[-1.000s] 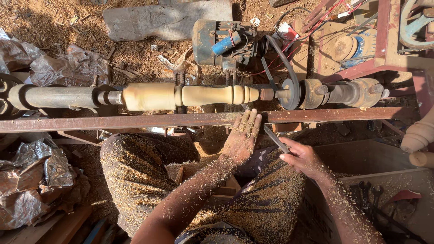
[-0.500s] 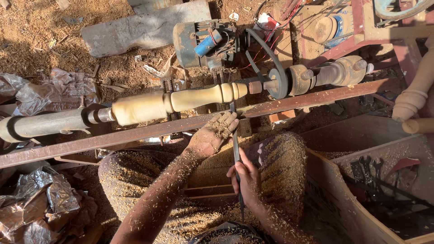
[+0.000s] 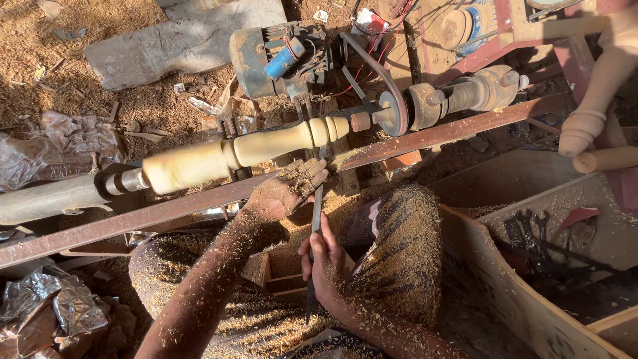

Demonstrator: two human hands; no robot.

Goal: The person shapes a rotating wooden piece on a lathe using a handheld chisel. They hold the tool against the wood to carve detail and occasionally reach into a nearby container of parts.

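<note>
A pale turned wooden spindle is mounted on a lathe, above a rusty metal rail. My left hand, coated in wood shavings, rests on the rail just below the spindle, fingers laid over the blade of a long chisel. My right hand grips the chisel's handle lower down, near my lap. The chisel's tip points up at the spindle's narrow beaded end. Shavings cover both forearms and my patterned trousers.
An electric motor with a belt drives the lathe head. Finished turned legs lie at the right. A wooden box holds wrenches. Crumpled plastic and sawdust cover the ground at left.
My right hand has brought the chisel from the right to the middle, blade now pointing up under my left hand. The view has tilted, so the lathe slopes up to the right.
</note>
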